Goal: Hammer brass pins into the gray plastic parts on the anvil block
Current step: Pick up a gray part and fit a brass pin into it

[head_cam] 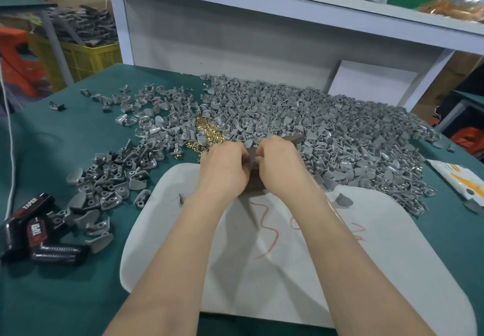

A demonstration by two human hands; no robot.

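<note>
At frame centre a small gray plastic part (251,152) is pinched between left hand (225,165) and right hand (280,162), over the dark anvil block (255,182). The brass pin heap (207,132) is seen upper-left, nearer the left hand.

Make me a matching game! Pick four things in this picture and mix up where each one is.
Things:
1 brass pins
2 yellow crate
3 white mat
4 black packs

Places:
A under the forearms
B off the table, far back left
C on the table's near left corner
D among the gray parts, just beyond the left hand

Pairs: 1-D, 2-B, 3-A, 4-C
</note>
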